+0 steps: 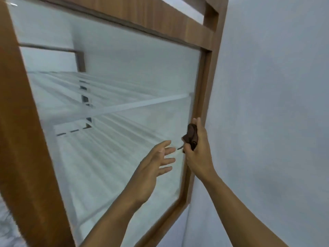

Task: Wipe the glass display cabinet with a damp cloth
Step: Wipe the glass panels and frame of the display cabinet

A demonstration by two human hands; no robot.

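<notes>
The glass display cabinet fills most of the view, a large glass pane (110, 122) set in a brown wooden frame (26, 139). Glass shelves show behind the pane. My right hand (197, 150) is shut on a bunched dark brown cloth (192, 135) at the pane's right edge, close to the frame's right post. My left hand (154, 161) hovers just left of it with fingers spread and nothing in it, its fingertips near the cloth. Whether either hand touches the glass is unclear.
A plain pale wall (267, 104) runs along the right side of the cabinet, meeting the frame's right post (204, 86). A wooden top rail (142, 15) crosses above the pane. A patch of pale marbled floor (7, 229) shows at the lower left.
</notes>
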